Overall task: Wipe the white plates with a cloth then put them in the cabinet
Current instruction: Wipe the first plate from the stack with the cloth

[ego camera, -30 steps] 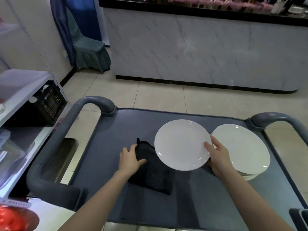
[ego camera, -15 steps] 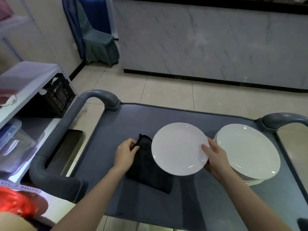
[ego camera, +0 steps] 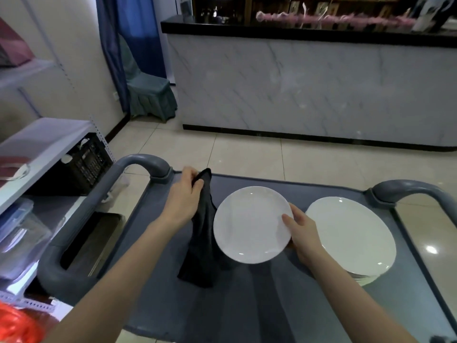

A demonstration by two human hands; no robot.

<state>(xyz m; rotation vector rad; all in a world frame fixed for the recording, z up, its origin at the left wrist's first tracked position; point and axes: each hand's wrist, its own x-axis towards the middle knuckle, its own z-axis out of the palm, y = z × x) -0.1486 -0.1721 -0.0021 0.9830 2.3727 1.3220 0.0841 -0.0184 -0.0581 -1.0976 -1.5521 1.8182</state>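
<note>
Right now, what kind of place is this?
Probably a restaurant or banquet venue's service area: a marble-fronted bar counter, a grey service cart carrying a stack of white plates, and a fabric-covered banquet chair in the corner.

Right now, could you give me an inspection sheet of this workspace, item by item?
Surface: grey cart top, handles at both ends.
Job's things: black cloth hanging from the left hand, lower end on the cart; white plate in the right hand; plate stack at the cart's right.
Clutter: nothing seen.
Hands: left hand fingers grip the cloth's top; right hand pinches the plate's rim, thumb on top.
Cables: nothing seen.
Surroundings: shelf unit with black crate at left; marble counter and covered chair beyond.
</note>
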